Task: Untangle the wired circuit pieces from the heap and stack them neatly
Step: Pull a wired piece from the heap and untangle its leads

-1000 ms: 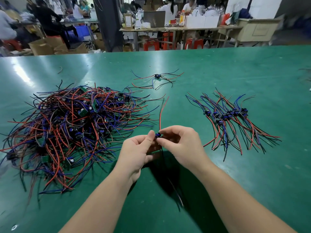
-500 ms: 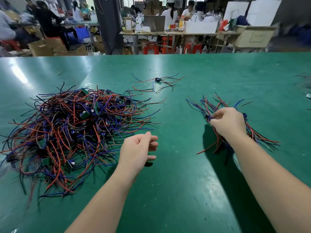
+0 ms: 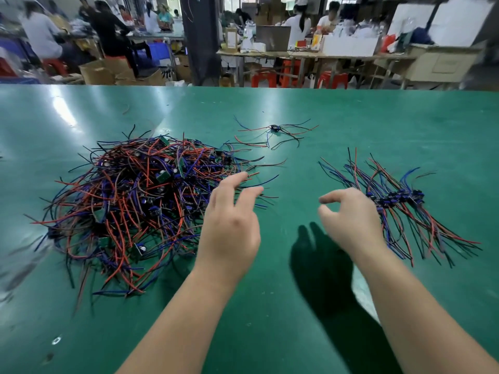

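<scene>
Fingers [image 3: 239, 180] of left hand [image 3: 229, 228]: spread, empty, poised over near edge of tangled heap [image 3: 140, 201], likely for next pick. Right hand [image 3: 351, 222]: loosely curled, holding nothing, just beside neat stack [image 3: 399, 201]. Stray wired piece [image 3: 275, 128] apart on green bench [image 3: 378, 117].

Table [image 3: 270, 333]: a bare green lane runs near-to-far between the heap [image 3: 129, 201] on the left and the stack [image 3: 399, 209] on the right. Left hand [image 3: 229, 228] and right hand [image 3: 348, 217] both hover in this lane, fingers loose, holding nothing. The left side narrows where stray wire ends from the heap jut rightward at the left fingertips. The stack's tails fan toward the near right. A lone piece [image 3: 275, 128] with splayed wires partly blocks the far end. The near strip is open, and only the forearms cross it.
</scene>
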